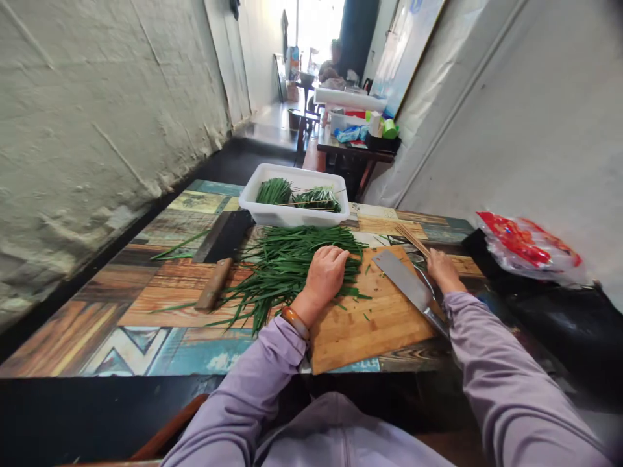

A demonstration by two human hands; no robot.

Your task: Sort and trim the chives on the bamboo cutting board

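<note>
A wide heap of garlic chives [277,259] lies across the table and onto the left side of the wooden cutting board [370,331]. On its right end rests my left hand [327,275], fingers curled over the stalks. My right hand [442,271], beyond the board's right edge, is closed on the near end of several thin bamboo skewers [413,239]. A cleaver [406,279] lies flat on the board, handle toward me, beside my right hand. Left of the chives lies a second knife with a wooden handle [214,285] and a dark, wide blade [224,235].
Behind the chives stands a white plastic tub [294,215] holding skewered bunches of chives [316,198]. A red and clear plastic package [528,243] sits on black bags [569,331] at the right. Farther back is another table [353,150] with containers. Walls flank both sides.
</note>
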